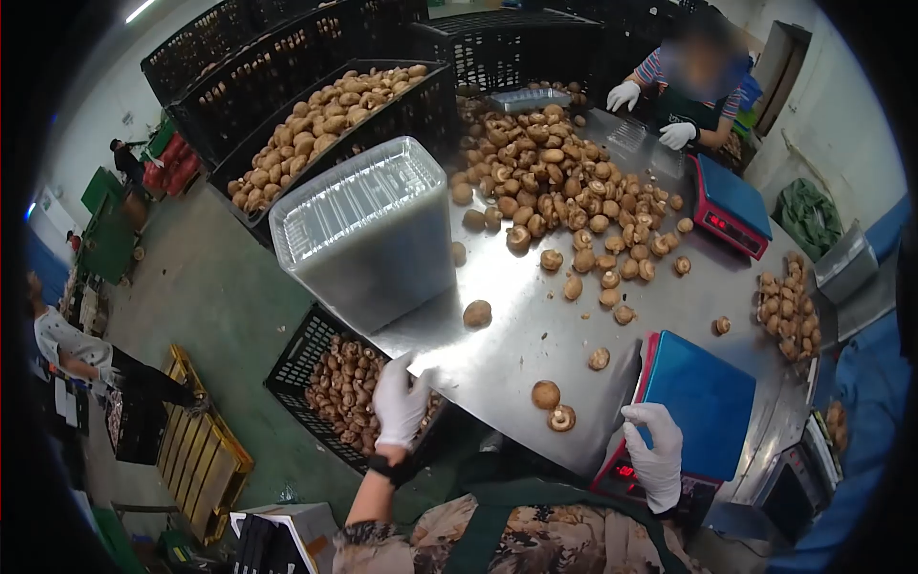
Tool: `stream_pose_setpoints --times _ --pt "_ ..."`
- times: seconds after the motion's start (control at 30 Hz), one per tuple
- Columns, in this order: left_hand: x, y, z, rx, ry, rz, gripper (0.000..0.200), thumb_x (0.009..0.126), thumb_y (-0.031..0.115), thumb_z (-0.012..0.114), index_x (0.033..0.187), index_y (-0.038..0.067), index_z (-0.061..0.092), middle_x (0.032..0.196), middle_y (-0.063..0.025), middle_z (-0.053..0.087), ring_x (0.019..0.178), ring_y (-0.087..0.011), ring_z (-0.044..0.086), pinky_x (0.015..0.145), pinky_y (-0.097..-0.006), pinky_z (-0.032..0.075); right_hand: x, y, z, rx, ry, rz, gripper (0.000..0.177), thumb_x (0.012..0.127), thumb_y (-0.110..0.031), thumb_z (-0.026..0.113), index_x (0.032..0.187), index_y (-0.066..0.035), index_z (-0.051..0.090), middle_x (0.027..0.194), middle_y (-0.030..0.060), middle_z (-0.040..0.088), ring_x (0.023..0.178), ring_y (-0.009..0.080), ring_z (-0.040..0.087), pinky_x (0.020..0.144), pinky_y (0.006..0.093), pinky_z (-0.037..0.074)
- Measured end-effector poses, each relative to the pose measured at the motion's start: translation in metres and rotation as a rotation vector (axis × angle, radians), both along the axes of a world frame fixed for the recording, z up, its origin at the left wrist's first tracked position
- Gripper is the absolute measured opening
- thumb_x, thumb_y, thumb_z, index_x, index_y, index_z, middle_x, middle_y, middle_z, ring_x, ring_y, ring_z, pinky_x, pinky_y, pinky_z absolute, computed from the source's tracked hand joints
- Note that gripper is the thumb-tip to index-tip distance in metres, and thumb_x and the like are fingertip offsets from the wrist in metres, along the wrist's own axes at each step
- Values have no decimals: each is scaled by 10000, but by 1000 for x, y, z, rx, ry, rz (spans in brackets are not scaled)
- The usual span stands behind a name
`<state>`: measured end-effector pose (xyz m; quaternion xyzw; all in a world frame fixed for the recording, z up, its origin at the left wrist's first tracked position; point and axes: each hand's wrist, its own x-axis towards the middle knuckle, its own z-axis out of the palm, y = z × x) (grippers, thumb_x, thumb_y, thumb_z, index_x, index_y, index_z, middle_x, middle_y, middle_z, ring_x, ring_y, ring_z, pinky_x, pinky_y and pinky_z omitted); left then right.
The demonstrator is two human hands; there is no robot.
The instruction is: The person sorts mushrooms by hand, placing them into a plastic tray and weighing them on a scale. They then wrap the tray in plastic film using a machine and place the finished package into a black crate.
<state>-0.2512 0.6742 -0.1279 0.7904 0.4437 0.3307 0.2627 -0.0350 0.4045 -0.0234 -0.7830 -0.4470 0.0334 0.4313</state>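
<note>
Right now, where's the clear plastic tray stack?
In the head view, the stack stands left of centre on the shiny metal table, beside brown mushrooms.

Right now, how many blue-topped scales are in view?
2: the near scale by the right hand, and the far scale by the co-worker across the metal table. Others could be hidden behind the stacked trays.

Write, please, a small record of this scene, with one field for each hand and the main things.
Left hand: gloved, over the lower crate in this view
Right hand: gloved, fingers curled, by the near scale; holding unclear
Mushrooms: heaped on the metal table, some scattered; more in crates
Trays: clear, tall stack at table edge
Far scale: blue top, red display
Co-worker: gloved, across the table
</note>
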Motion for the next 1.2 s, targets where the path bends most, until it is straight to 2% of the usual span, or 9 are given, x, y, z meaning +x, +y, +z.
stream_pose_setpoints --times 0.13,0.2,0.37,0.57,0.67,0.77,0.87,1.0,1.2 --pt "119 32 0 -134 -155 -278 313 793 206 656 1070 74 597 1033 -132 606 959 -291 595 813 -358 473 -4 -4 4 -61 16 -24 194 745 -19 655 933 -56 623 879 92 622 736 229 608 668 321 471" --pt "181 66 -11 135 -103 -359 325 809 220 623 1100 85 576 1050 -139 595 967 -312 585 825 -384 470 -6 -9 6 -99 10 -36 185 749 -26 653 929 -58 625 876 91 622 742 235 608 672 326 467" --pt "302 146 -38 267 165 -235 344 807 204 534 1138 117 571 1072 -128 590 980 -314 574 824 -437 468 -16 -21 9 -171 -9 -217 172 731 -22 663 898 -53 633 861 96 629 769 257 621 678 341 471" --pt "335 157 -41 111 351 -392 480 770 278 571 1242 198 564 1309 -162 475 1211 -347 425 1015 -418 341 -30 -32 14 -205 151 -392 174 757 46 628 920 -14 622 870 111 611 735 199 618 646 282 489" --pt "335 159 -36 100 510 -487 523 756 353 572 1259 211 559 1436 -173 347 1318 -380 302 1088 -417 256 -31 -33 24 -300 194 -335 257 914 -158 558 1059 50 599 1056 176 621 956 301 587 868 328 454" --pt "329 162 -40 134 484 -518 528 720 350 615 1222 190 585 1417 -179 370 1309 -385 309 1088 -424 253 -33 -30 8 -220 165 -447 176 763 39 631 929 -19 622 875 108 611 727 193 619 641 277 492" --pt "323 156 -26 103 321 -507 453 663 288 699 1060 84 619 1280 -195 488 1247 -320 400 1009 -379 347 -28 -24 5 -201 110 -386 179 764 34 634 933 -23 622 876 109 615 721 195 622 631 280 493" --pt "303 130 11 -211 25 -494 553 733 293 709 1184 48 505 1125 -168 607 1046 -285 589 895 -343 453 -18 -16 5 -223 48 -310 175 754 29 643 917 -30 623 864 110 622 721 214 625 636 300 490" --pt "259 63 56 -778 -500 -913 425 887 359 573 1156 32 534 1012 -73 624 853 -161 601 734 -307 487 -10 5 3 -196 9 -281 184 721 -53 687 896 -85 640 855 63 637 725 222 615 658 326 462"
